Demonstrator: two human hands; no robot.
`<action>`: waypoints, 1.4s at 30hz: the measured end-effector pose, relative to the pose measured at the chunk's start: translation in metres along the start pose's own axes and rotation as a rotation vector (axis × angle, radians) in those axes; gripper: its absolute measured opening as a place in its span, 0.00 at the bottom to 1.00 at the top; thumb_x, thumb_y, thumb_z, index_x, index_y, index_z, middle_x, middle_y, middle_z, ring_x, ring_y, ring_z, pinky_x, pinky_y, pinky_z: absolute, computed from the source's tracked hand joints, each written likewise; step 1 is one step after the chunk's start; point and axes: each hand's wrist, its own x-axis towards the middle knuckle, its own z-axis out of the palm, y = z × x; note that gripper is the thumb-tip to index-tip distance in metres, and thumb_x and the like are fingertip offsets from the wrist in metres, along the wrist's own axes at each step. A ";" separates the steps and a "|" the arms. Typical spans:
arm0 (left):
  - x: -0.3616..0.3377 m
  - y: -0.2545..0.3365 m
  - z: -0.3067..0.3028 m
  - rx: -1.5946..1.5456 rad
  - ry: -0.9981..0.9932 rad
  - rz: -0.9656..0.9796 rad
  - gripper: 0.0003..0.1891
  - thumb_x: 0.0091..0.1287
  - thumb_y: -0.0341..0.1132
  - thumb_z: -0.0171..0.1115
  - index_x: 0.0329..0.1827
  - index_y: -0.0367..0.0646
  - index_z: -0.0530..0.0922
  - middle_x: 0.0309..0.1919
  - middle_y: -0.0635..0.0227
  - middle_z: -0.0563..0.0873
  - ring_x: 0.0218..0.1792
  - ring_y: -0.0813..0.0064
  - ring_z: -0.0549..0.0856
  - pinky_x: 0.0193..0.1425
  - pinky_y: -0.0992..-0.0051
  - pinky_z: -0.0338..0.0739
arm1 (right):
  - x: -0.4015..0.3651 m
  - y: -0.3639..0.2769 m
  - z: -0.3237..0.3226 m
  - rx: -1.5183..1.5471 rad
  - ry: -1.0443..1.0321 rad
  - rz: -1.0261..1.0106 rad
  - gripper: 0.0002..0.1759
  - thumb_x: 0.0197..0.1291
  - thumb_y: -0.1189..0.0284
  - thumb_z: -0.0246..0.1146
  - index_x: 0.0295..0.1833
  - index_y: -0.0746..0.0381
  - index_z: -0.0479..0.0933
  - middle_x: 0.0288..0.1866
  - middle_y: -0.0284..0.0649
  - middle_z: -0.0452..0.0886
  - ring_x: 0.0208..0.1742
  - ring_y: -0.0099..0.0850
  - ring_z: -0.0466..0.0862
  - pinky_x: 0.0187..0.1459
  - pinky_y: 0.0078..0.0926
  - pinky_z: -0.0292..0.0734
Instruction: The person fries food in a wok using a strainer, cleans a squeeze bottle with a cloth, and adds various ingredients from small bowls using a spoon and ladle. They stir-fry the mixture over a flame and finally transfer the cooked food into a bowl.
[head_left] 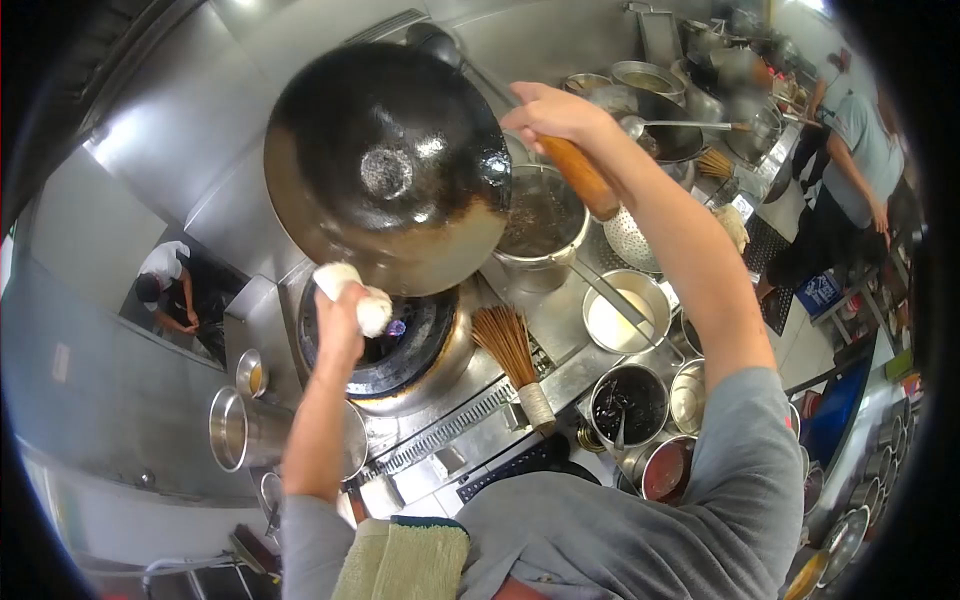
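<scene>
A large dark wok [390, 170] is raised and tilted above the round burner [400, 375], its inside facing the camera. My left hand [343, 312] is closed round a white cloth [372, 308] at the wok's lower rim. Further right, my right hand [548, 115] grips the ladle [580, 172] by its wooden handle, and the long metal shaft runs up left toward a dark bowl partly behind the wok. A blue flame shows in the burner. Beside it lies a bamboo brush [512, 350] with a pale bound end.
Right of the burner stand a pot of dark liquid [540, 212], a perforated strainer [632, 240], a pot of white contents [618, 318] and a pot of dark sauce [630, 405]. Metal containers [238, 430] stand left. One person [865, 150] is far right, another [165, 270] far left.
</scene>
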 end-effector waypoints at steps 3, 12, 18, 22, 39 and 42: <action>-0.032 -0.032 -0.019 -0.295 0.048 -0.157 0.07 0.56 0.26 0.55 0.38 0.39 0.73 0.28 0.65 0.79 0.25 0.70 0.82 0.30 0.73 0.77 | 0.032 -0.013 0.030 -0.150 -0.135 -0.033 0.34 0.56 0.76 0.62 0.67 0.77 0.59 0.19 0.37 0.72 0.17 0.24 0.72 0.20 0.25 0.69; -0.153 -0.073 -0.123 -0.502 0.275 -0.567 0.08 0.66 0.41 0.53 0.39 0.50 0.75 0.30 0.69 0.84 0.32 0.68 0.85 0.29 0.68 0.73 | -0.056 0.038 0.161 0.802 -0.131 0.013 0.21 0.65 0.75 0.59 0.61 0.61 0.64 0.29 0.30 0.67 0.19 0.17 0.66 0.14 0.17 0.59; -0.156 -0.080 -0.136 -0.570 0.337 -0.625 0.10 0.70 0.43 0.51 0.45 0.48 0.74 0.35 0.65 0.84 0.36 0.69 0.83 0.34 0.68 0.78 | -0.143 0.061 0.203 0.726 -0.026 0.223 0.22 0.69 0.74 0.55 0.66 0.62 0.62 0.27 0.27 0.63 0.16 0.11 0.60 0.10 0.11 0.55; -0.129 -0.096 -0.132 -0.634 0.254 -0.650 0.10 0.70 0.42 0.51 0.44 0.46 0.74 0.34 0.64 0.83 0.33 0.67 0.82 0.32 0.69 0.78 | -0.149 0.046 0.217 0.816 0.023 0.181 0.23 0.68 0.76 0.53 0.68 0.63 0.61 0.28 0.29 0.64 0.16 0.11 0.59 0.09 0.09 0.54; -0.192 -0.107 -0.141 -0.381 0.214 -0.585 0.23 0.66 0.50 0.61 0.56 0.43 0.75 0.44 0.65 0.84 0.40 0.69 0.85 0.42 0.69 0.79 | -0.181 0.064 0.241 0.787 -0.129 0.325 0.31 0.65 0.74 0.59 0.71 0.63 0.58 0.22 0.28 0.64 0.12 0.14 0.61 0.09 0.14 0.55; -0.242 -0.140 -0.161 0.329 0.015 -0.516 0.23 0.62 0.42 0.67 0.52 0.34 0.75 0.39 0.60 0.86 0.39 0.66 0.87 0.43 0.69 0.81 | -0.176 0.074 0.236 0.814 -0.181 0.419 0.30 0.65 0.75 0.58 0.71 0.63 0.58 0.22 0.28 0.62 0.12 0.13 0.60 0.09 0.13 0.55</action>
